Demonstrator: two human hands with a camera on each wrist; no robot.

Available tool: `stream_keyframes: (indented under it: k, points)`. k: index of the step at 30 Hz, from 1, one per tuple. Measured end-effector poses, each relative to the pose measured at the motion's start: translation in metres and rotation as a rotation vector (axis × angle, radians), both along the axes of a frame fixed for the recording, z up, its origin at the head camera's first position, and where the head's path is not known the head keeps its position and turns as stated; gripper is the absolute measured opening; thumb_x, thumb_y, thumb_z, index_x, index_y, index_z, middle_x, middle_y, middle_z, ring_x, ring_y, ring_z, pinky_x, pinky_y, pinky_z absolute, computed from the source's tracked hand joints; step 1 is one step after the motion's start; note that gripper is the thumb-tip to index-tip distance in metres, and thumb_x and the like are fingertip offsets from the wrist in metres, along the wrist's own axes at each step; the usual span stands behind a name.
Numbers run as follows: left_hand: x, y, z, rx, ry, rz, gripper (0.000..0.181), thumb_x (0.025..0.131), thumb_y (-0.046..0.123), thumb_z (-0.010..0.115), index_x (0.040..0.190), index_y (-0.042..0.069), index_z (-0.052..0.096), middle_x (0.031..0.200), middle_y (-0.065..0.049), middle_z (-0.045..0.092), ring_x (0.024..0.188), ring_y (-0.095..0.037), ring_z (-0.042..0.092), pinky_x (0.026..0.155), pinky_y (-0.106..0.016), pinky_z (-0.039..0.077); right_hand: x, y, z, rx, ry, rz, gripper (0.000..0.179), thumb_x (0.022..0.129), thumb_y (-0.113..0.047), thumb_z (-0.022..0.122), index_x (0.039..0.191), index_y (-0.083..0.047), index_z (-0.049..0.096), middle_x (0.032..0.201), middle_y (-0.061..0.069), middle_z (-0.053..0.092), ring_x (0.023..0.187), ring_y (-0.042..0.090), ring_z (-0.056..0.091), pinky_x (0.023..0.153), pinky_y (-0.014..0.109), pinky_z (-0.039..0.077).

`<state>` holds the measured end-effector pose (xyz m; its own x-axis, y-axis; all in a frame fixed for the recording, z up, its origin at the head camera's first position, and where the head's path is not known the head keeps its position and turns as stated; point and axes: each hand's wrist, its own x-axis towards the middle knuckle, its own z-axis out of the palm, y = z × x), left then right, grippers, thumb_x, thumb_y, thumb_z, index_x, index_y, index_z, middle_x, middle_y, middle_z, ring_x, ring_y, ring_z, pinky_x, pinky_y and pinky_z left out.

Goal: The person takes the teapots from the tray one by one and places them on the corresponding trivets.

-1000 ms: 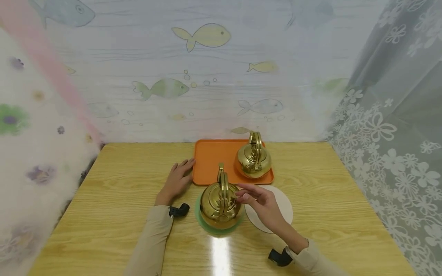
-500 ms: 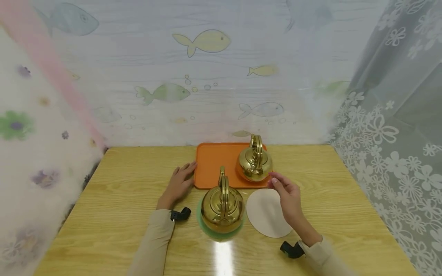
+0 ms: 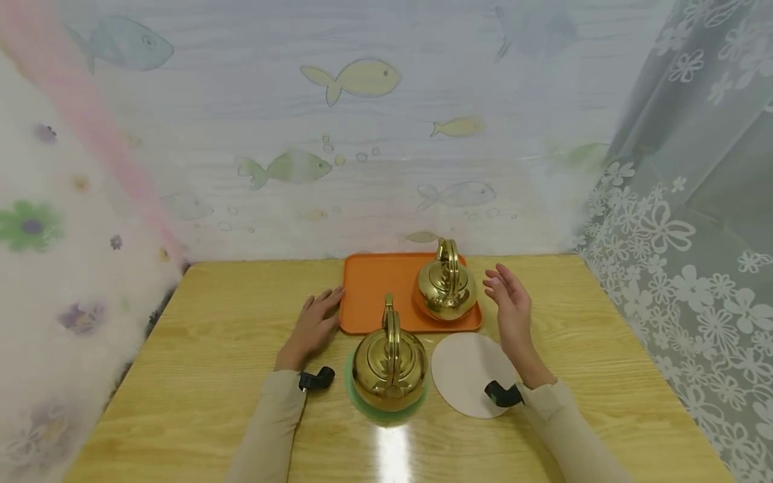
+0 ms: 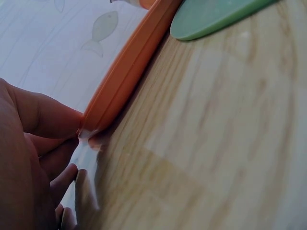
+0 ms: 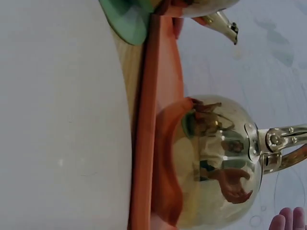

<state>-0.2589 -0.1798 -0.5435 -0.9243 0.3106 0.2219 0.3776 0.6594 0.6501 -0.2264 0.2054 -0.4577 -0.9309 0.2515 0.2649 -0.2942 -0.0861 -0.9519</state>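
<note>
A brass kettle stands on a round green mat at the front middle. Behind it lies an orange tray, and a second brass kettle sits on the tray's right part. My left hand rests on the table with its fingertips at the tray's left edge; in the left wrist view the thumb and fingers meet the tray's end. To the right of the second kettle is my right hand, fingers slightly bent and holding nothing. The right wrist view shows that kettle's body and handle up close.
A round white mat lies right of the front kettle, partly under the right wrist's camera. The wooden table ends at a fish-patterned backdrop, with a lace curtain on the right.
My right hand has moved away from the front kettle, over the white mat, to the right side of the second kettle. The left hand and both kettles keep their places.
</note>
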Motion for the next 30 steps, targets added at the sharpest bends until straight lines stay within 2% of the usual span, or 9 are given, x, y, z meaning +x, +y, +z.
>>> stream_keyframes:
  k: [6,10,20,30]
  points:
    - [0.002,0.001,-0.001,0.027,-0.014,0.002,0.061,0.095,0.013,0.051,0.155,0.006,0.043,0.161,-0.011,0.041,0.152,-0.039,0.029,0.126,-0.058,0.005,-0.015,-0.004,0.01,0.009,-0.04,0.098,0.046,0.108,-0.022,0.048,0.146,0.004,0.048,0.124,0.003,0.066,0.113,0.017,0.065,0.101,0.027,0.053]
    - [0.003,0.002,0.0,0.037,-0.027,0.005,0.061,0.095,0.013,0.05,0.156,0.007,0.042,0.162,-0.009,0.04,0.152,-0.038,0.028,0.126,-0.057,0.004,-0.021,-0.008,0.013,-0.013,-0.052,0.158,0.048,0.109,-0.025,0.045,0.142,0.008,0.05,0.124,0.008,0.069,0.108,0.014,0.068,0.099,0.026,0.054]
    - [0.003,0.002,0.001,0.024,-0.013,0.008,0.061,0.094,0.013,0.051,0.155,0.006,0.044,0.161,-0.011,0.041,0.152,-0.039,0.029,0.126,-0.058,0.006,-0.028,-0.013,0.02,-0.036,-0.068,0.244,0.059,0.11,-0.031,0.043,0.139,0.02,0.047,0.103,-0.01,0.075,0.097,0.007,0.071,0.092,0.023,0.057]
    - [0.003,0.002,0.001,0.022,-0.004,0.008,0.062,0.094,0.012,0.052,0.155,0.006,0.043,0.16,-0.011,0.042,0.151,-0.04,0.03,0.126,-0.059,0.006,-0.035,-0.014,0.026,-0.019,-0.148,0.311,0.062,0.111,-0.036,0.037,0.143,0.016,0.046,0.104,-0.011,0.073,0.099,0.006,0.069,0.092,0.02,0.056]
